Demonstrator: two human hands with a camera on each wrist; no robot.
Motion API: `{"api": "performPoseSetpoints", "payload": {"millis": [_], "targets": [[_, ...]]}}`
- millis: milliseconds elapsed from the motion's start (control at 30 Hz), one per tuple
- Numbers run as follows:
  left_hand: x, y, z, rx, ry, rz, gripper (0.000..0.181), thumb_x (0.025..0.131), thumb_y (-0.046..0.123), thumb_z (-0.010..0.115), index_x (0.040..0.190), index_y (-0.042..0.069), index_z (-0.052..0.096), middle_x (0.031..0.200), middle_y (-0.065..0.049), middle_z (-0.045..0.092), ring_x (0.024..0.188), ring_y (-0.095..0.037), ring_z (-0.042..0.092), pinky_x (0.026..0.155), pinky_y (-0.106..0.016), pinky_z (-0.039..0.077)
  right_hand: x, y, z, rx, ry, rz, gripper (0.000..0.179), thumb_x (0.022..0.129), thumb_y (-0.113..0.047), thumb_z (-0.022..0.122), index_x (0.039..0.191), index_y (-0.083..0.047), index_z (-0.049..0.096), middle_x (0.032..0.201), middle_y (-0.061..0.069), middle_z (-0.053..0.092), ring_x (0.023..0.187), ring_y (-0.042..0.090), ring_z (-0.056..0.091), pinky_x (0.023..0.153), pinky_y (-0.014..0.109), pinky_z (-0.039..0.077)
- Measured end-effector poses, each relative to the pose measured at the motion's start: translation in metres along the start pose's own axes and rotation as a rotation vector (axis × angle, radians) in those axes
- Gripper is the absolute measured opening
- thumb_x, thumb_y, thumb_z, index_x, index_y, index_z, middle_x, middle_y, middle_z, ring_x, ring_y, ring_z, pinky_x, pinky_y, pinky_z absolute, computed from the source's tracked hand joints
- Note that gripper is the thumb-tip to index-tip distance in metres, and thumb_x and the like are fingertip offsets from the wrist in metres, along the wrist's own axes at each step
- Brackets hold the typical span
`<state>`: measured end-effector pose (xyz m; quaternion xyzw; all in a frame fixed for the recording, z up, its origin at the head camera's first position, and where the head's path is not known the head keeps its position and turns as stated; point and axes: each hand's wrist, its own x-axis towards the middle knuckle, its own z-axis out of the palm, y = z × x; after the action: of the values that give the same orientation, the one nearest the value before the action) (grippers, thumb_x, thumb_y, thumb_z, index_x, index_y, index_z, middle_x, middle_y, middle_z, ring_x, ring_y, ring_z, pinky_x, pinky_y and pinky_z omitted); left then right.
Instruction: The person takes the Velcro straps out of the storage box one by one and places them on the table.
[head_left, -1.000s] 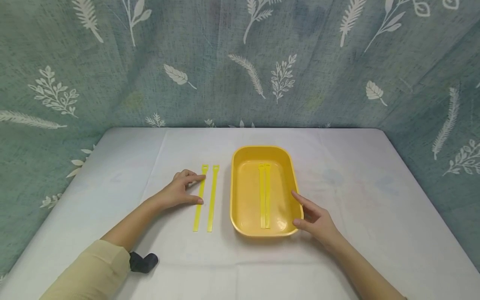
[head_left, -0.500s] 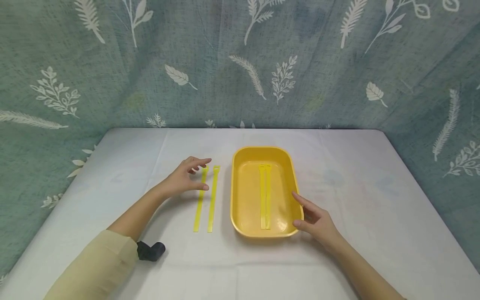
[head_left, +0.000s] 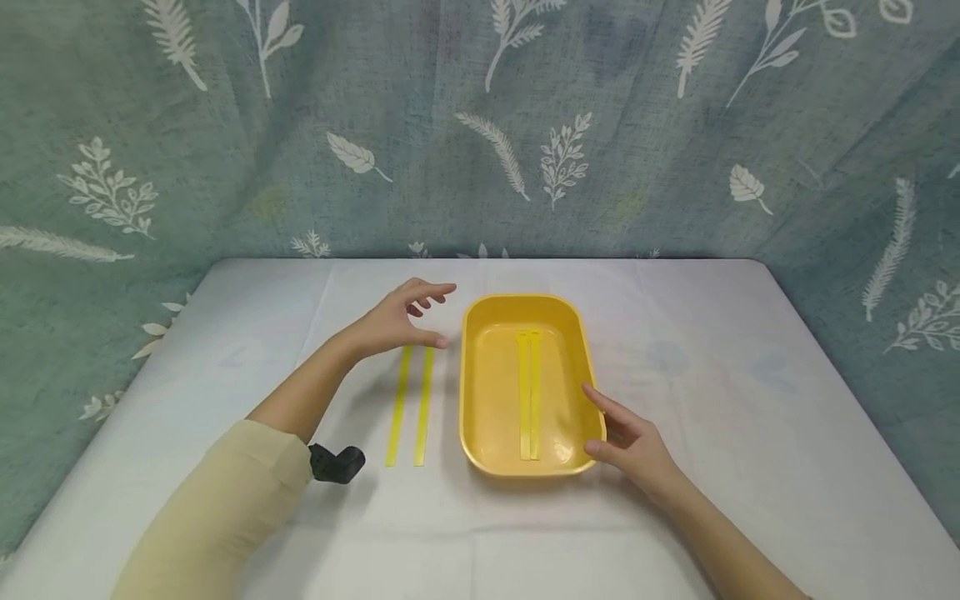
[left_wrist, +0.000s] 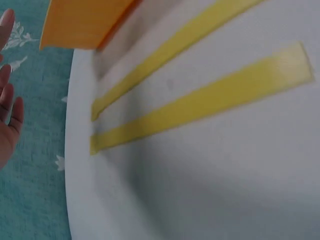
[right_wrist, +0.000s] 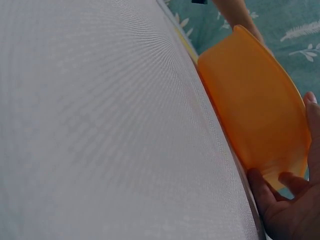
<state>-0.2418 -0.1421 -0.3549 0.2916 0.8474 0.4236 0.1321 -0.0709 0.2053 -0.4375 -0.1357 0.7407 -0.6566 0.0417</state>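
My left hand (head_left: 401,321) hovers at the far ends of two flat yellow strips (head_left: 398,408) (head_left: 423,408), fingers spread and holding nothing. It hides the strips' far ends in the head view. The left wrist view shows both strips (left_wrist: 200,102) lying apart on the white cloth. To their right stands a yellow plastic tray (head_left: 491,400), with two more yellow strips (head_left: 524,400) side by side on its floor. My right hand (head_left: 633,446) holds the tray's right side, thumb and forefinger over the rim. In the right wrist view, other fingers (right_wrist: 287,205) press its outer wall.
A white cloth (head_left: 697,358) covers the table. Behind it hangs a green curtain (head_left: 420,125) with white leaf prints. A black object (head_left: 337,464) sits at my left sleeve (head_left: 225,492).
My left hand has lifted off the leftmost strip and moved away from me and to the right. Both strips beside the tray stay put. My right hand and the tray have not moved.
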Motion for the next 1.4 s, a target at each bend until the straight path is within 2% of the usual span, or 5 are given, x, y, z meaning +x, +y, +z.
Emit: {"api": "performPoseSetpoints", "payload": {"millis": [233,633,733,967,1400], "targets": [[0.020,0.017,-0.003,0.051,-0.040,-0.007,0.077,0.077,0.023,0.080,0.144,0.017,0.042,0.125,-0.009,0.048,0.108,-0.024,0.043,0.099,-0.046,0.040,0.000,0.003,0.003,0.004,-0.006,0.011,0.065,0.084,0.002,0.067,0.143,-0.003,0.039,0.149,0.010,0.036,0.122,-0.004,0.046,0.091,0.020,0.047],[0.059,0.049,0.006,-0.055,-0.112,-0.025,0.068,0.081,0.021,0.075,0.142,0.018,0.045,0.120,-0.006,0.052,0.110,-0.024,0.048,0.097,-0.039,0.042,-0.001,0.003,0.003,0.009,-0.007,0.003,0.065,0.084,0.003,0.066,0.143,-0.002,0.039,0.149,0.019,0.033,0.122,0.001,0.048,0.089,0.022,0.049],[0.065,0.053,0.012,-0.111,-0.115,-0.039,0.066,0.081,0.018,0.074,0.141,0.016,0.046,0.121,-0.008,0.052,0.112,-0.026,0.047,0.094,-0.038,0.044,-0.002,0.003,0.003,0.004,0.001,0.002,0.065,0.084,0.003,0.067,0.142,-0.001,0.039,0.148,0.018,0.035,0.122,0.001,0.048,0.089,0.022,0.049],[0.077,0.057,0.035,-0.158,-0.165,-0.138,0.067,0.081,0.019,0.075,0.141,0.018,0.047,0.126,-0.009,0.054,0.109,-0.023,0.055,0.092,-0.033,0.047,-0.002,0.004,0.001,0.017,-0.005,-0.017,0.065,0.084,0.003,0.067,0.142,0.001,0.039,0.142,-0.013,0.043,0.122,-0.001,0.048,0.089,0.020,0.048],[0.091,0.042,0.082,-0.126,-0.095,-0.218,0.052,0.079,0.020,0.078,0.127,0.010,0.061,0.121,-0.010,0.064,0.113,-0.021,0.058,0.094,-0.030,0.048,0.000,0.001,-0.001,0.019,-0.001,-0.009,0.065,0.084,0.003,0.067,0.142,-0.002,0.040,0.145,0.000,0.042,0.118,0.001,0.051,0.087,0.022,0.050]]}}
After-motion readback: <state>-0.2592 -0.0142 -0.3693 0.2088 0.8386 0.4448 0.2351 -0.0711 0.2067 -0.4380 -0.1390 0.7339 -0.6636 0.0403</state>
